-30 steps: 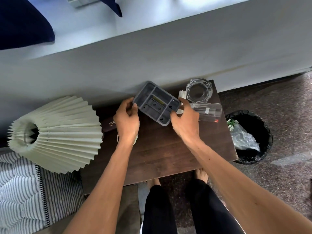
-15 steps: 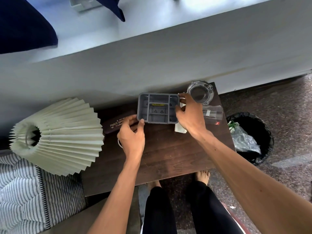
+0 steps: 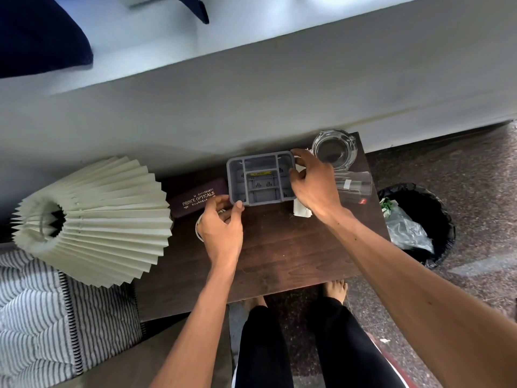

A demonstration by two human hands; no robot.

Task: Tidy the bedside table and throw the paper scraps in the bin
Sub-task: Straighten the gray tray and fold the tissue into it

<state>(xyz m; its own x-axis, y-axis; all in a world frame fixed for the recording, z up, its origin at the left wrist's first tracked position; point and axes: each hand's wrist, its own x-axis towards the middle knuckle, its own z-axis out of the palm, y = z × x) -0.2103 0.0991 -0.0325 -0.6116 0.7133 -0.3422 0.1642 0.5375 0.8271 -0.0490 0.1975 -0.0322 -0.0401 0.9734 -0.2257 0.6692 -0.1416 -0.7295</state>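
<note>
- Dark wooden bedside table is running across the middle of the frame against a pale wall, with both hands working at its far edge.
- Right hand is pinching the right end of a grey compartment tray, fingers curled over its rim.
- Left hand is gripping the tray's lower left corner, thumb and fingertips closed on the edge.
- Tray is lying with its long axis left to right, squared to the wall.
- White paper scrap is sitting directly under the right wrist, partly hidden, so the right hand looks nearer to it.
- Black-lined bin is standing on the floor at the right of the frame, beyond the table's right end.
- Outward, a spectacle case is lying left of the tray, a glass ashtray and tipped tumbler right of it, a pleated lampshade far left.
</note>
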